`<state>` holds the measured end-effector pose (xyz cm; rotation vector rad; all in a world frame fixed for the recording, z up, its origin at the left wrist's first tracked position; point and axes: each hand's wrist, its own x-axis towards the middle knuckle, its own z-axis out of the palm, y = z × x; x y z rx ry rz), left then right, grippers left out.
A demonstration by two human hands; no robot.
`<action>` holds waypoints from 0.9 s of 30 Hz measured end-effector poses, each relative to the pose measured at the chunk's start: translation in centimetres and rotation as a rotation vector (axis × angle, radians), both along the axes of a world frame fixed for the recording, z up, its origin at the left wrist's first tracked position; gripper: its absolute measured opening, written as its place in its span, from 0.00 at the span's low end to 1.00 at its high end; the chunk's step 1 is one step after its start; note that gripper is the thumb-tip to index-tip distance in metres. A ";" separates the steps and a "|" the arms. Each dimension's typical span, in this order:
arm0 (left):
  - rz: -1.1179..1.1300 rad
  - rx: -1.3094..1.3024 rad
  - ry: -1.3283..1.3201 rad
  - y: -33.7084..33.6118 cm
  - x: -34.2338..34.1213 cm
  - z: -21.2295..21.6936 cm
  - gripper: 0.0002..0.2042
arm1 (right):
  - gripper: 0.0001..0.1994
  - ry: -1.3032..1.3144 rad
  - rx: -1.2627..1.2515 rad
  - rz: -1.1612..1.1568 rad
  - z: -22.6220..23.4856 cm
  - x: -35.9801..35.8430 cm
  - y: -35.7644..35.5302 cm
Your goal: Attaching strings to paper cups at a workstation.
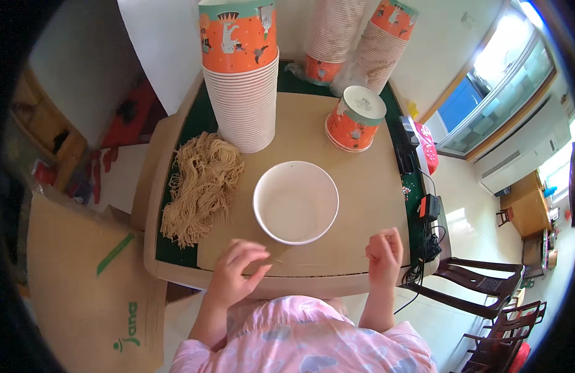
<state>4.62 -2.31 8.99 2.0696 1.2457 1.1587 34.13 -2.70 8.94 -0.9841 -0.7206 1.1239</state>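
Note:
A white paper bucket [295,202] stands upright in the middle of the cardboard-covered table, its mouth facing up and nothing visible inside. Just short of its near left side is my left hand [236,273], thumb and fingers apart with a gap between them. My right hand [384,256] is over the table's near right edge, fingers curled closed; whatever they may pinch is too small to make out. Neither hand touches the bucket. A heap of beige string [203,186] lies left of the bucket, beyond my left hand.
Behind the string rises a tall stack of orange-patterned paper buckets [244,93]. A short upside-down stack [357,119] stands at the back right, with plastic-wrapped stacks [387,46] behind. A power strip and black cables [430,242] line the right edge; a wooden chair [480,283] stands beyond.

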 end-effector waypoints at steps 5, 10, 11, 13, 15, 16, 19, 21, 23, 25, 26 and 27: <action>-0.101 0.145 0.309 5.1 4.5 -0.9 0.15 | 0.01 -0.293 -0.078 0.269 -1.3 -3.5 0.4; -0.116 -0.136 0.125 8.0 5.5 1.3 0.07 | 0.02 -0.481 -0.018 0.319 -2.9 -5.9 3.2; -0.101 -0.190 0.076 8.3 5.6 2.3 0.06 | 0.02 -0.478 0.049 0.297 -3.2 -6.3 4.1; -0.119 -0.240 0.035 8.9 5.7 2.5 0.05 | 0.03 -0.472 0.115 0.272 -3.5 -6.5 5.0; -0.124 -0.291 -0.006 9.3 5.7 2.7 0.05 | 0.02 -0.447 0.124 0.251 -3.6 -6.8 5.5; -0.126 -0.321 -0.015 9.5 5.8 2.7 0.05 | 0.02 -0.444 0.125 0.252 -3.7 -7.0 5.8; -0.132 -0.363 0.001 9.6 6.2 3.1 0.06 | 0.03 -0.464 0.142 0.253 -3.9 -7.1 6.3; -0.133 -0.374 0.027 9.6 6.3 2.9 0.06 | 0.03 -0.498 0.140 0.261 -4.0 -7.1 6.4; -0.145 -0.278 0.048 9.8 6.3 2.2 0.08 | 0.03 -0.489 0.123 0.271 -4.3 -6.9 6.5; -0.150 -0.277 0.055 9.7 6.5 2.6 0.08 | 0.03 -0.480 0.107 0.282 -4.4 -6.7 6.7; -0.151 -0.274 0.061 9.6 6.6 2.8 0.09 | 0.02 -0.474 0.107 0.275 -4.4 -6.7 6.7; -0.152 -0.275 0.062 9.6 6.6 2.7 0.09 | 0.02 -0.469 0.108 0.269 -4.4 -6.6 6.8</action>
